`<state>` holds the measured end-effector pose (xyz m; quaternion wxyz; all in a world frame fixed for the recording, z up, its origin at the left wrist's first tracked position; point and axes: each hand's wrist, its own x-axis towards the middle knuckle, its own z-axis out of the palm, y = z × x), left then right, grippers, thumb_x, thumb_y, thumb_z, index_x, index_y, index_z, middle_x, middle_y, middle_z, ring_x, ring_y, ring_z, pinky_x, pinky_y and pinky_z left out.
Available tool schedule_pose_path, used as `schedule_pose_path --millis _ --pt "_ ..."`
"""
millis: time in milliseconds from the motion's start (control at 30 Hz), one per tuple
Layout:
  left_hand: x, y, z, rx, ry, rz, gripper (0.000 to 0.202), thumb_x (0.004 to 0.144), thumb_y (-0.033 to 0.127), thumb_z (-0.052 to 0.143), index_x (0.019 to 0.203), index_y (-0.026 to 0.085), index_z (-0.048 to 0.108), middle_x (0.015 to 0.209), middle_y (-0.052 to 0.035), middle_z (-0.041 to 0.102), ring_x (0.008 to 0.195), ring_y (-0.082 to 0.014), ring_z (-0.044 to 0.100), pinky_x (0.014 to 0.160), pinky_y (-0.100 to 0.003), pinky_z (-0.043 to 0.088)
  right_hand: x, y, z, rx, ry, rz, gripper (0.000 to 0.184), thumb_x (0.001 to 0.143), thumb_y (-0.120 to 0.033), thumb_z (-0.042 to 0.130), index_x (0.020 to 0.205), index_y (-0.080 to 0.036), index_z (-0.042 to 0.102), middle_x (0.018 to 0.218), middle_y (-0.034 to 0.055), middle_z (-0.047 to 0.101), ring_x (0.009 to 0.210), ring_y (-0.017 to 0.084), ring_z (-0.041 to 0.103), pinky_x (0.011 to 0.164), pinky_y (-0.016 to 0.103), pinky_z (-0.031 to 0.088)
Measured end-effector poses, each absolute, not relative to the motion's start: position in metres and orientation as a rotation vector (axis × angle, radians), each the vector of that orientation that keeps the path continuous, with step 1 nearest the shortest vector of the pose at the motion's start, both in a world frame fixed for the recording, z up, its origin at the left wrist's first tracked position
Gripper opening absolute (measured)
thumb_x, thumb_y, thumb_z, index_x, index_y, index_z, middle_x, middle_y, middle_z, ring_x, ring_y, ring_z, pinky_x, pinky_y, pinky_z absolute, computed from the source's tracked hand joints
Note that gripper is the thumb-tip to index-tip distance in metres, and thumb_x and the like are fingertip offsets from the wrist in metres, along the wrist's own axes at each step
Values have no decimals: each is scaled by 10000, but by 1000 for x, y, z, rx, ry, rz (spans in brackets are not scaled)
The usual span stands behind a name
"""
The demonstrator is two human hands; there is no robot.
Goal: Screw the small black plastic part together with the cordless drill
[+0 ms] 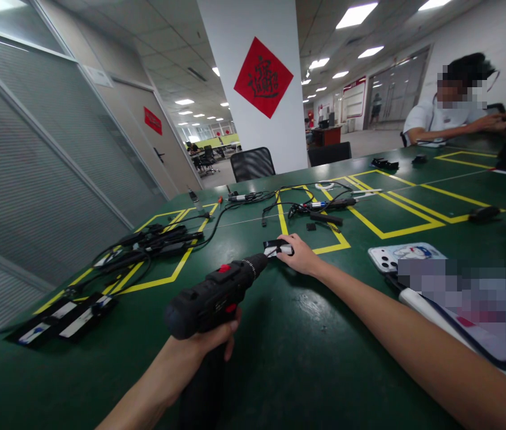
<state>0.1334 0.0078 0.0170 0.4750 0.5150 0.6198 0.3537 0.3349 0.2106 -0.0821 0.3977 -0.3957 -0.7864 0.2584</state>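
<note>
My left hand (214,340) is wrapped round the grip of a black cordless screwdriver (217,294) with red buttons, and its nose points at a small black and white part (275,246) on the green table (306,358). On that part rests my right hand (300,255), fingers closed on its right end and pressing it to the table top. The tool's tip meets the part's left end.
Black flat modules and cables (154,242) lie at the left inside yellow tape boxes. More cables and pens (324,206) lie farther back. A phone (402,255) and papers sit at the right. A seated person (450,116) is at the far right corner.
</note>
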Motion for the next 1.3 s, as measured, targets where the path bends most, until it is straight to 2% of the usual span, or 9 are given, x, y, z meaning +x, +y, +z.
schedule_pose_path --millis 133,333,500,633,800,933,1000,1200,1300 --pt "134 8 17 1284 1517 834 261 759 370 633 912 160 600 536 17 597 515 -160 544 553 -274 395 335 212 -84 -1006 -1993 647 443 787 -313 598 1211 -224 504 1080 57 476 956 176 541 926 329 404" --pt "134 9 16 1256 1495 907 319 720 363 654 967 172 585 816 -29 661 487 -136 536 555 -295 411 333 214 -88 -989 -1981 624 457 781 -293 607 1219 -218 501 1092 57 476 979 174 540 948 322 392" --pt "133 8 16 1290 1524 828 262 751 365 634 911 162 588 552 14 604 507 -162 537 586 -297 398 333 214 -88 -980 -1983 621 436 777 -285 608 1200 -223 517 1073 50 480 961 171 541 939 322 398" --pt "131 7 16 1339 1539 803 242 784 376 601 901 165 586 528 14 598 547 -173 536 599 -295 387 333 214 -86 -975 -1979 635 421 782 -296 605 1188 -221 524 1068 52 481 941 165 543 925 320 403" --pt "134 7 17 1293 1482 873 255 754 339 630 936 167 587 795 -12 652 486 -127 540 590 -299 412 334 213 -85 -997 -1971 652 444 776 -294 615 1203 -222 515 1087 54 478 955 167 542 928 319 400" --pt "139 6 20 1268 1486 906 265 752 339 637 948 165 596 877 -36 670 472 -113 535 524 -274 394 334 212 -84 -997 -1975 654 441 778 -292 611 1203 -223 514 1094 57 477 956 171 541 926 324 403" --pt "140 6 21 1247 1483 920 293 742 335 650 974 166 590 858 -34 677 470 -115 534 531 -278 404 334 212 -84 -998 -1979 654 432 779 -293 610 1195 -222 517 1091 57 478 957 174 540 924 325 404" --pt "140 6 21 1252 1513 893 387 740 370 658 1048 157 564 583 20 623 470 -151 533 506 -272 376 334 213 -85 -999 -1978 651 452 782 -297 613 1215 -226 508 1097 58 474 964 170 540 921 318 402" --pt "140 7 21 1239 1500 906 399 733 364 666 1062 171 551 601 22 629 473 -150 539 518 -275 385 334 214 -87 -994 -1971 643 456 778 -301 617 1213 -219 508 1087 58 476 953 168 542 917 316 404"
